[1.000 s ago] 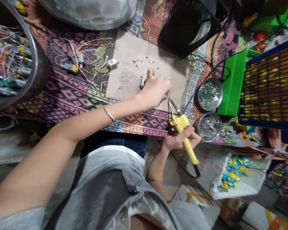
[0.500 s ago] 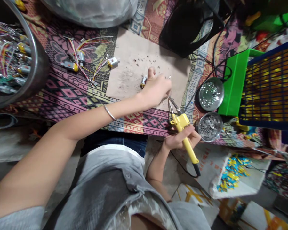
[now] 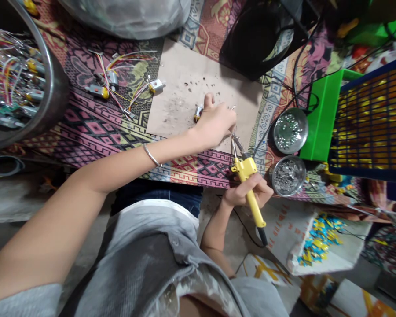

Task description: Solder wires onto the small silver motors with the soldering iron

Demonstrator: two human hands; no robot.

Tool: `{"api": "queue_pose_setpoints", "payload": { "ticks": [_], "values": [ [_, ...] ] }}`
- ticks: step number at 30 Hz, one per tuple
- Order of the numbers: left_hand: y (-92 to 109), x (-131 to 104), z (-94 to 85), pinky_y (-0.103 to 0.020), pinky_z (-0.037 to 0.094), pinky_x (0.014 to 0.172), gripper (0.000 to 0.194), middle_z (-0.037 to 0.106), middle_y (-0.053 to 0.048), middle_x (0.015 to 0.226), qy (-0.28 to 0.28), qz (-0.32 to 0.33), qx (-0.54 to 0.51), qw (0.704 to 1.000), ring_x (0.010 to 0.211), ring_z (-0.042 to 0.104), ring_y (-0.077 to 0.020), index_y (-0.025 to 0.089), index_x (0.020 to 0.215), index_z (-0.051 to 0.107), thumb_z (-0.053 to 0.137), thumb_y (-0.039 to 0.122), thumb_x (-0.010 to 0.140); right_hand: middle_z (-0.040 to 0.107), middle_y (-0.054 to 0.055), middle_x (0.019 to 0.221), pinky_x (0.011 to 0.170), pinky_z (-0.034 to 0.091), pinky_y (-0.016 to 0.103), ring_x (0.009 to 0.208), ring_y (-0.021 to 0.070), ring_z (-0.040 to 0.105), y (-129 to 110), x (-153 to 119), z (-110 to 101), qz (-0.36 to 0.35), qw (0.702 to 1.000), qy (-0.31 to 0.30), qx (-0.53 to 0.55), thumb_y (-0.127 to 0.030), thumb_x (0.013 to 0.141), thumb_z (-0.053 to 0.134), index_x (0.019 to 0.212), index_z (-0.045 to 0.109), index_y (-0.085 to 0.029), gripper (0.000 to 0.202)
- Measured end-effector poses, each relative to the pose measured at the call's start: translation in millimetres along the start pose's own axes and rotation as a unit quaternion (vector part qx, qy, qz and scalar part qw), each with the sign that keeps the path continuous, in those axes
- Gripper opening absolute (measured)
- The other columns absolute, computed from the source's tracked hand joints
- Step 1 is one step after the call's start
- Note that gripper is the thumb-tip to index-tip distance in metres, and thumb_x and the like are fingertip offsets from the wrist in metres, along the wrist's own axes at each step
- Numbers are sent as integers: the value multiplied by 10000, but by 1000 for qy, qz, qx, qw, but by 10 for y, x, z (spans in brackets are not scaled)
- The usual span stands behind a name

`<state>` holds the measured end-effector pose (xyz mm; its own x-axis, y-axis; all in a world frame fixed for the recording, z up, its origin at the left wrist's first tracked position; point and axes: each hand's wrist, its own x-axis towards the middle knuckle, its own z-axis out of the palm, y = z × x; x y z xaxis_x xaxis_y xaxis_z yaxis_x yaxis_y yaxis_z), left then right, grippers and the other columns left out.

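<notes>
Cardboard sheet (image 3: pixel 185 94) sits on the patterned worktop (image 3: pixel 95 132), and the left hand (image 3: pixel 214 123) pins a small motor (image 3: pixel 198 113) on it, grip pinched around it. Right hand (image 3: pixel 247 193) is wrapped tight round the yellow soldering iron (image 3: pixel 249 185) (tip right by the left fingers).

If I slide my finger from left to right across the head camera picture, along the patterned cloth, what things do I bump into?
Big metal bowl of wired parts → loose small motors with wires → brown paper sheet → left hand → yellow soldering iron → two small metal dishes → green box → blue crate.
</notes>
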<state>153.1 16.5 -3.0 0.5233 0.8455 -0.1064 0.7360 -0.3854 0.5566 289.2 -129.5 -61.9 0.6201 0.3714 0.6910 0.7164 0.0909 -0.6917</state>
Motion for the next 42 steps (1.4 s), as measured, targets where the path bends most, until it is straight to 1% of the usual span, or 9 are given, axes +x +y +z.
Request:
{"api": "queue_pose_setpoints", "payload": {
  "ticks": [4, 6, 8, 13, 19, 24, 33, 38, 42],
  "values": [
    [19, -18, -42, -640, 345, 1152, 256, 808, -75, 920, -7, 5, 9, 1000, 1069, 686, -279, 223, 878, 841, 683, 22, 866, 384, -76, 638, 574, 459, 319, 559, 119, 494, 2, -17, 4, -43, 999, 2, -25, -498, 962, 632, 767, 414, -268, 372],
    [19, -23, -49, -631, 342, 1146, 250, 808, -77, 932, -11, 6, 7, 1000, 1031, 679, -266, 227, 883, 840, 680, 36, 886, 399, -70, 646, 580, 471, 324, 569, 122, 510, -4, -24, 0, -50, 998, 1, -40, -498, 963, 625, 768, 419, -268, 365],
    [15, -21, -45, -620, 340, 1138, 238, 807, -74, 940, -11, 4, 6, 1000, 1002, 667, -255, 232, 879, 836, 678, 54, 896, 406, -63, 659, 604, 490, 335, 597, 131, 537, -10, -28, -6, -46, 998, 6, -50, -498, 963, 623, 766, 432, -266, 359],
    [-10, -6, -3, -608, 336, 1124, 237, 799, -53, 904, 0, 4, 4, 1000, 980, 664, -256, 231, 857, 827, 688, 40, 865, 428, -45, 691, 664, 520, 362, 653, 146, 566, -2, -33, -14, -42, 996, 52, -61, -505, 968, 610, 763, 460, -262, 352],
    [-27, -9, 17, -627, 356, 1116, 230, 802, -68, 878, 22, 15, -13, 1000, 1019, 682, -273, 224, 827, 823, 676, 57, 883, 412, -53, 678, 655, 493, 343, 638, 136, 549, -1, -28, -12, -24, 999, 37, -25, -484, 958, 642, 754, 481, -254, 347],
    [5, -8, -8, -645, 323, 1136, 254, 809, -66, 911, 0, -8, -11, 1000, 1026, 688, -273, 217, 856, 839, 688, 13, 853, 425, -55, 684, 681, 508, 348, 647, 133, 551, -17, -27, -12, -17, 1000, 26, -8, -453, 954, 660, 761, 501, -250, 322],
    [6, -20, -24, -621, 270, 1127, 201, 799, -72, 957, -15, -6, -20, 1000, 1085, 635, -281, 209, 896, 827, 705, 49, 904, 400, -58, 668, 636, 492, 338, 609, 128, 519, -42, -26, -4, -17, 999, 13, -27, -484, 971, 621, 759, 457, -259, 350],
    [-7, -18, 2, -624, 240, 1117, 211, 776, -78, 917, -12, 0, -31, 999, 1112, 615, -285, 167, 881, 799, 636, 40, 922, 419, -43, 702, 718, 545, 379, 660, 145, 545, -14, -31, -15, -7, 997, 45, -66, -533, 971, 587, 770, 459, -262, 361],
    [-16, -18, 24, -602, 263, 1107, 235, 773, -60, 895, -5, 0, -30, 1000, 1099, 630, -277, 190, 838, 785, 613, 50, 917, 449, -30, 737, 757, 566, 407, 697, 158, 567, 22, -38, -21, 10, 996, 51, -72, -545, 966, 572, 786, 466, -262, 352]
  ]
}}
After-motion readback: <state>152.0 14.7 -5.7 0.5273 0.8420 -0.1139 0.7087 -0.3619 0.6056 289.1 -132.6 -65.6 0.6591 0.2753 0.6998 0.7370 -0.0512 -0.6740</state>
